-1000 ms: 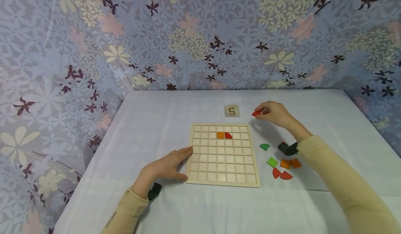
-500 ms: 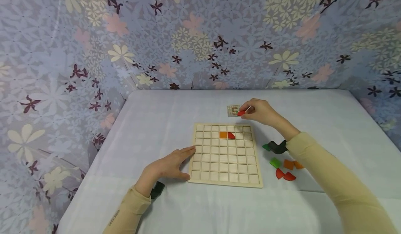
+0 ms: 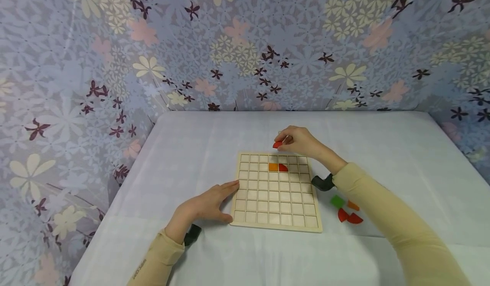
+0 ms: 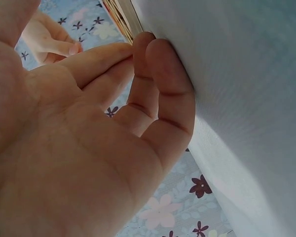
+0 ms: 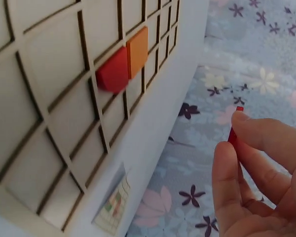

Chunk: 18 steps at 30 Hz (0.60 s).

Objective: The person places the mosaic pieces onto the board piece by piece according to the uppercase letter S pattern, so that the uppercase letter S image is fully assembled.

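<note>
My right hand (image 3: pixel 300 143) pinches a red quarter-circle tile (image 3: pixel 277 144) between thumb and fingers, just beyond the far edge of the wooden grid board (image 3: pixel 273 196). In the right wrist view this tile (image 5: pixel 233 134) appears edge-on. An orange square tile (image 3: pixel 273 167) and another red quarter-circle tile (image 3: pixel 283 167) lie side by side in the board's second row from the far edge. My left hand (image 3: pixel 208 203) rests at the board's left side, thumb near its front corner and fingertips at the edge. The small pattern card (image 5: pixel 113 205) beyond the board is mostly hidden by my right hand in the head view.
Right of the board lie a green square tile (image 3: pixel 337 201), a partly covered orange tile (image 3: pixel 353 205) and two red quarter-circle tiles (image 3: pixel 354 218). My right sleeve (image 3: pixel 383 213) passes over this side. A flowered cloth (image 3: pixel 245 43) rises behind the white table.
My right hand has carried the red tile leftward, from right of the card to close by the board's far edge. My left hand has stayed at the board's side.
</note>
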Tool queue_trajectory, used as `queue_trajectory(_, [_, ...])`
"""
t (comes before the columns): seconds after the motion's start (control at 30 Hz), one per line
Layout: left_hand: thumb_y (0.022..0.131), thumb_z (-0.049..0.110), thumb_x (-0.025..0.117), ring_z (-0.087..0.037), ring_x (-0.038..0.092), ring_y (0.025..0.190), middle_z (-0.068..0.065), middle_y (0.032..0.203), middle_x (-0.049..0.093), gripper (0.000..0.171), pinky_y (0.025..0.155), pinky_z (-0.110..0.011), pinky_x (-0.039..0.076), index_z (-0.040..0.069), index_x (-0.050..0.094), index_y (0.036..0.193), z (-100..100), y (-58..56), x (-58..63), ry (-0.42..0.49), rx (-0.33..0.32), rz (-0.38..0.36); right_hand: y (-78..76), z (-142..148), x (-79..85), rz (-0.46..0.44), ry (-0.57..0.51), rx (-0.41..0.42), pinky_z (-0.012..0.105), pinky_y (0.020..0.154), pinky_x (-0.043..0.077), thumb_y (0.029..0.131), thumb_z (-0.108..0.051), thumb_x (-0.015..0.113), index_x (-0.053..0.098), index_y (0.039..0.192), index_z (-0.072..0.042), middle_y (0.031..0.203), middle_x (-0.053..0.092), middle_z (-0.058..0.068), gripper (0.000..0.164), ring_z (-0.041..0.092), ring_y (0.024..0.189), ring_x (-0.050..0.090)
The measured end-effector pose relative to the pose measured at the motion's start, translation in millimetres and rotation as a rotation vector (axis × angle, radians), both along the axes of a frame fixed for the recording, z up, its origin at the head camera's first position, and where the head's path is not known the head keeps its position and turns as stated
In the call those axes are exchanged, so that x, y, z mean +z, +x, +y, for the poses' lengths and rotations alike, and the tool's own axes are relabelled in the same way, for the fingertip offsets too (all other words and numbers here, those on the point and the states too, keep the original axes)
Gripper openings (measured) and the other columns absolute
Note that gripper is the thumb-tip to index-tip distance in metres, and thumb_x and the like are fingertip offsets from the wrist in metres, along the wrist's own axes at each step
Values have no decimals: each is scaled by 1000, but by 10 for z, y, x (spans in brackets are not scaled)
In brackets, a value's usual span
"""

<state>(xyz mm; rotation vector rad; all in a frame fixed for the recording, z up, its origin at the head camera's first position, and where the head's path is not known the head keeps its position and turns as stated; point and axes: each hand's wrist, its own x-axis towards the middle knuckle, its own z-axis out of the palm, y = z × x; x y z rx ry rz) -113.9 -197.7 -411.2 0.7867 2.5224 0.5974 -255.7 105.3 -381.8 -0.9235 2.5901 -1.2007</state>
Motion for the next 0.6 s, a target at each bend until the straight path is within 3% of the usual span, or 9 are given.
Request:
queue_trajectory(0.27, [79, 25, 77, -29, 24, 138, -12, 154, 21, 89, 109, -46, 22, -2, 26, 147, 15, -1, -26, 0, -27, 15, 62, -152, -135, -2, -19, 122, 31, 76, 52, 80, -3, 74, 68, 103, 3, 100, 62, 13, 24, 24, 85, 62])
queue_trajectory(0.6, [79, 26, 77, -29, 24, 138, -11, 154, 21, 89, 109, -46, 22, 0, 26, 148, 6, 12, -25, 1, -11, 11, 100, -292, -229, -34, 31, 166, 28, 75, 52, 81, -5, 74, 69, 102, -1, 100, 60, 10, 22, 21, 85, 62])
